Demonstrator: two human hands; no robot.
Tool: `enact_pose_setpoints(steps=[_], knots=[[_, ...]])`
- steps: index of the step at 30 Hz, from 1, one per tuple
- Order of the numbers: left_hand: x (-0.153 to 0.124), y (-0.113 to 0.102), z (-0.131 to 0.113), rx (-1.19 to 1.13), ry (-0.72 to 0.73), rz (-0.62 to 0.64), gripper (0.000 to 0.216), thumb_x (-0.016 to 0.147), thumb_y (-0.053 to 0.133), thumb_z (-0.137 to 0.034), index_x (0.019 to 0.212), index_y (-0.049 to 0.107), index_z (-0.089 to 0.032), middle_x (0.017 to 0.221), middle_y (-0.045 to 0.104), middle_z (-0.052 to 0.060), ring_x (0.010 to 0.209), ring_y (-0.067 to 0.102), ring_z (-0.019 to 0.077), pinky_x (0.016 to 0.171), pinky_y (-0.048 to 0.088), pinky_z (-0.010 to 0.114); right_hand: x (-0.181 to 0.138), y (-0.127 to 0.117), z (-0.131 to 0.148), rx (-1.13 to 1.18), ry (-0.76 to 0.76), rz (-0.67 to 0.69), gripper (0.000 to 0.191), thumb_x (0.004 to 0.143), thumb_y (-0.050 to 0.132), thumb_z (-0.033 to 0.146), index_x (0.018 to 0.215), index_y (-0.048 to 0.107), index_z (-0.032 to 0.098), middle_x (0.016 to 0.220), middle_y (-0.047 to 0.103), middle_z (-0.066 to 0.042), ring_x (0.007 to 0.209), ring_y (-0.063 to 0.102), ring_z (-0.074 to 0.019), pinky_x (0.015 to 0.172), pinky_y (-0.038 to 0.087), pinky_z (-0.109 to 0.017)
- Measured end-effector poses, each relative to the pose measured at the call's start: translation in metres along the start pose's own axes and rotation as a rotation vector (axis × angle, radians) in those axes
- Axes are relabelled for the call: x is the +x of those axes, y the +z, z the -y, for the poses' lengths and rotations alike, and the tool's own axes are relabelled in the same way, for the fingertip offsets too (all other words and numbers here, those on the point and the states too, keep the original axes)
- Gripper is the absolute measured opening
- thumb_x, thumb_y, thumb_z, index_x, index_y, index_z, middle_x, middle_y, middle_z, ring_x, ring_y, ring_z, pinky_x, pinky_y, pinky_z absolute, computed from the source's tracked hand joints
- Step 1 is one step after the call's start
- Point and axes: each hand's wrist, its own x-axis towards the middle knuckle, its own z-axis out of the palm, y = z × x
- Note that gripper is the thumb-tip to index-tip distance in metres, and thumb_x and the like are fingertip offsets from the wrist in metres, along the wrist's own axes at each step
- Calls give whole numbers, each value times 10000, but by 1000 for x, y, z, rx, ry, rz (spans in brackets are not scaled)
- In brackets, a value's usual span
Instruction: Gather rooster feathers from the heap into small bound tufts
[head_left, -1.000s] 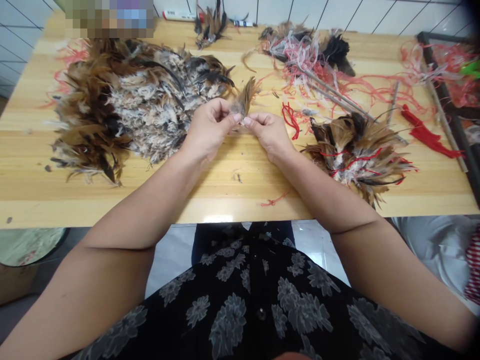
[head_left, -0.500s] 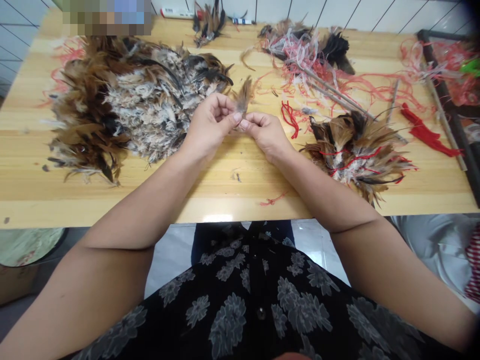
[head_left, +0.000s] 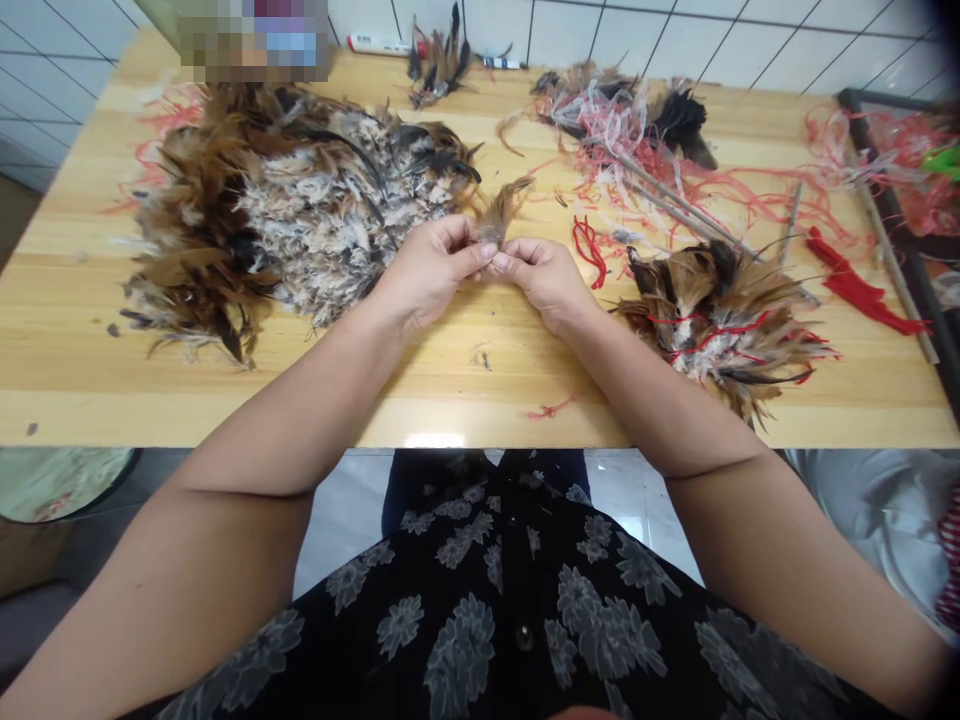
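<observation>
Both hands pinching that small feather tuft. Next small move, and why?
Probably roll the quill ends level between the fingertips: the left hand and right hand both pinch the feather tuft at its base, fingertips meeting, its tips fanning up and away. It sits between the loose feather pile and the red-tied bundle.

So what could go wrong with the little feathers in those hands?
1. The small feather tuft is pinched only at its base between the left hand and the right hand, so some feathers might slip out and scatter.
2. The big feather pile lies right beside the left hand, so a dropped tuft could get lost in it.
3. Loose red string lies close to the right hand and might snag it.
</observation>
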Motion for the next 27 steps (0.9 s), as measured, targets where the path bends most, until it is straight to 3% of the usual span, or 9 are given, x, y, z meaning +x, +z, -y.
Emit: enact_pose_setpoints(steps=[7, 10, 13, 17, 20, 23, 25, 27], knots=[[0, 1, -3, 224, 29, -38, 530, 966, 1165, -215, 777, 670, -227, 782, 648, -4, 776, 668, 210, 735, 587, 293, -1, 2, 11, 5, 79, -29, 882, 518, 1191, 954, 751, 739, 233, 837, 806, -3, 903, 712, -174, 958, 640, -349], [4, -5, -3, 298, 55, -19, 476, 988, 1128, -243, 807, 687, -233, 812, 672, 2, 778, 650, 211, 724, 543, 312, 0, 3, 11, -17, 66, -61, 910, 508, 1170, 989, 731, 707, 238, 785, 737, 25, 848, 633, -149, 901, 586, -330], [13, -26, -12, 427, 130, -99, 359, 1044, 1074, -352, 910, 758, -249, 931, 765, 26, 837, 685, 235, 788, 574, 365, 1, 3, 9, -58, 45, -120, 908, 552, 1129, 1027, 761, 741, 234, 770, 691, 40, 816, 561, -135, 880, 527, -327], [30, -64, -46, 832, 266, -290, 350, 1001, 1093, -430, 897, 798, -274, 945, 763, 36, 944, 709, 292, 1075, 633, 522, 6, 1, 5, -68, 57, -173, 888, 614, 1111, 1019, 767, 703, 245, 762, 645, 46, 816, 528, -140, 869, 485, -333], [45, -74, -72, 1104, 198, -232, 374, 975, 1116, -442, 856, 799, -283, 1014, 763, 89, 1151, 752, 397, 1294, 583, 625, 9, 1, 4, -24, 65, -194, 719, 834, 1128, 814, 799, 686, 248, 764, 604, 57, 814, 522, -140, 848, 452, -324], [60, -61, -80, 1286, 12, -206, 327, 991, 1038, -329, 823, 761, -279, 1117, 821, 134, 1383, 744, 473, 1421, 497, 648, 11, 4, 7, -18, 69, -225, 457, 1102, 993, 416, 819, 685, 233, 751, 562, 74, 779, 476, -126, 843, 414, -318], [70, -49, -74, 1382, -94, -208, 350, 979, 997, -228, 796, 703, -274, 1220, 864, 164, 1487, 718, 479, 1455, 452, 627, 12, 6, 10, -45, 77, -255, 392, 1162, 869, 211, 816, 684, 219, 759, 568, 76, 762, 445, -116, 845, 393, -317], [79, -43, -63, 1423, -150, -198, 445, 959, 1006, -180, 769, 619, -288, 1229, 870, 171, 1550, 683, 468, 1445, 442, 589, 14, 9, 11, -72, 79, -271, 390, 1164, 810, 123, 807, 680, 213, 770, 582, 74, 765, 442, -114, 851, 389, -315]])
